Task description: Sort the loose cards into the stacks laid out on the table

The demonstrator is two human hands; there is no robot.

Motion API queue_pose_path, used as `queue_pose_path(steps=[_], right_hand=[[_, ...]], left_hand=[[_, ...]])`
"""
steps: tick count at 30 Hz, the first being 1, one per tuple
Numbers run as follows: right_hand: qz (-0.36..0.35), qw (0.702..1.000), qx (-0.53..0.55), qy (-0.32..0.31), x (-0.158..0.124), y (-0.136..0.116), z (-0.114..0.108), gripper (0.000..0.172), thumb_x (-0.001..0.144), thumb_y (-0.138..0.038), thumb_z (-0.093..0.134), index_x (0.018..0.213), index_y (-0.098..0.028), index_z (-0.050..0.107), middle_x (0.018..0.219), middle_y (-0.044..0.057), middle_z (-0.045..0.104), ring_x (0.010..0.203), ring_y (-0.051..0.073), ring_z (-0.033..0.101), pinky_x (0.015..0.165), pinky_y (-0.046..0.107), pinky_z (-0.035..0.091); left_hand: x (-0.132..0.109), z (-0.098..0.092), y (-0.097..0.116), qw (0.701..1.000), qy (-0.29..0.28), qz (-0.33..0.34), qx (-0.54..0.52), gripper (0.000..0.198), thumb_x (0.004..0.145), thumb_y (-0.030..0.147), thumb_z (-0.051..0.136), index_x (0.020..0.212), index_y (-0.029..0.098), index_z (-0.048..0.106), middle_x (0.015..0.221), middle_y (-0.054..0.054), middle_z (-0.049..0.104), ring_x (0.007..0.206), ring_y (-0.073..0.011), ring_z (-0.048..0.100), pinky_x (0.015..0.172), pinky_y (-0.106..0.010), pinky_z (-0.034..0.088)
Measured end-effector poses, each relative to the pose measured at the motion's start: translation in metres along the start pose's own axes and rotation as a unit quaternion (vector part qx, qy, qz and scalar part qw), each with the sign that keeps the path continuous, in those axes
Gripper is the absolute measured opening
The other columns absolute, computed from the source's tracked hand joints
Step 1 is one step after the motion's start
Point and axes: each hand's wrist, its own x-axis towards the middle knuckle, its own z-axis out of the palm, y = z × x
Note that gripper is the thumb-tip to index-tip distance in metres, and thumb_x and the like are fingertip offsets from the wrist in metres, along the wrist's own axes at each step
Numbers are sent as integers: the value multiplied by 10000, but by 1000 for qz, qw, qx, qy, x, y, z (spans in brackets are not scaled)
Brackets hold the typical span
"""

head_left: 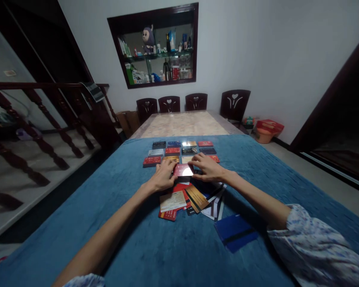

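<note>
Fingers narrowed on a glossy red rectangular card (182, 170).
Left hand (164, 176) and right hand (208, 168) grip opposite ends, probably keeping it level near loose multicoloured plastic cards (197, 198).

No wording can be read: the small print on the shiny red card (182, 170), the cream card (172, 201) and the gold card (197, 198) is too blurred.

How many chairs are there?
4. Beyond the table's far end are the leftmost chair, the second chair and the third chair; the fourth chair stands farther right, past a gap. More could be hidden behind the table.
</note>
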Motion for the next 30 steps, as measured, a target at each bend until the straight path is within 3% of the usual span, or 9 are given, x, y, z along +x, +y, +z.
queue_pose_path(steps=[19, 30], right_hand=[[53, 992, -32, -110, 106, -27, 8, 512, 876, -439, 641, 1301, -156, 596, 1266, 159, 551, 1170, 310, 441, 895, 418, 437], [64, 986, -40, -147, 157, -33, 22, 383, 862, -442, 601, 1142, -190, 665, 1273, 151, 552, 1187, 325, 462, 899, 441, 464]], left_hand=[[2, -29, -84, 996, 17, -74, 49, 440, 827, 221, 584, 1267, 209, 583, 1303, -130, 543, 1205, -345, 453, 962, -542, 408], [12, -42, -122, 990, -24, -119, 70, 498, 830, 226, 538, 1327, 214, 561, 1353, -135, 530, 1274, -351, 442, 1020, -573, 408]])
